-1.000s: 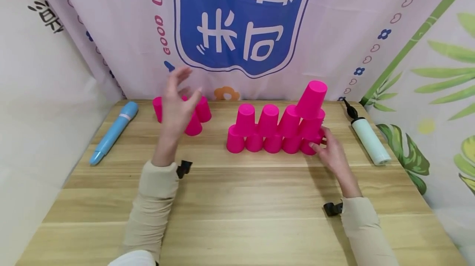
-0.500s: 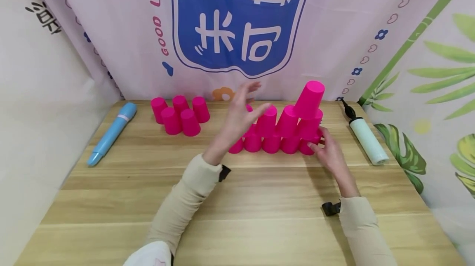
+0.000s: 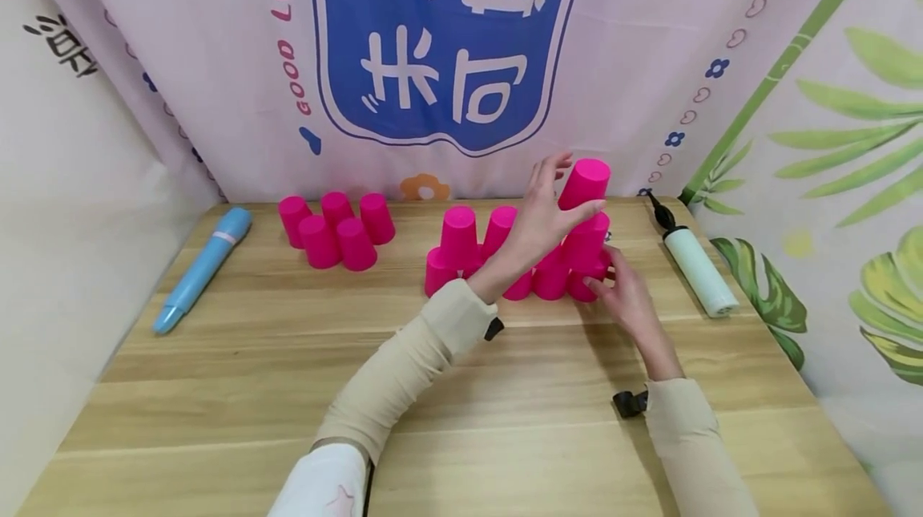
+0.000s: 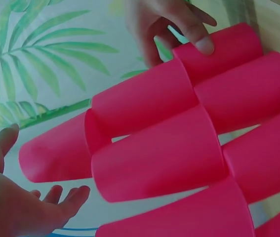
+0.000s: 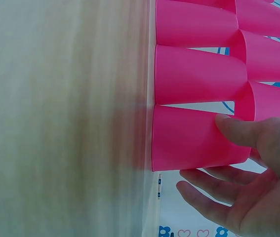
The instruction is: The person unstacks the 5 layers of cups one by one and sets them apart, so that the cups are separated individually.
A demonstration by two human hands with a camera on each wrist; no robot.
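Note:
Pink plastic cups stand upside down in a stepped stack, with a bottom row [image 5: 199, 74], a second row [image 3: 458, 235] and one top cup [image 3: 586, 183] at the right end. My left hand [image 3: 539, 224] is spread beside this top cup, thumb in front and fingers behind; the left wrist view shows a gap around the cup. My right hand [image 3: 626, 292] holds the end cup [image 5: 194, 140] of the bottom row, its thumb on the front and fingers along the outer side. My left hand and forearm hide the middle of the stack.
Several more upside-down pink cups [image 3: 320, 241] stand in a group at the back left. A light-blue tube-shaped pump [image 3: 204, 267] lies at the left edge of the wooden table [image 3: 548, 437]. A pale green hand pump [image 3: 699, 270] lies at the right edge.
My left hand has moved right from above the loose cups, across the stack, to the top cup. My right hand stays at the end cup. The view has shifted slightly.

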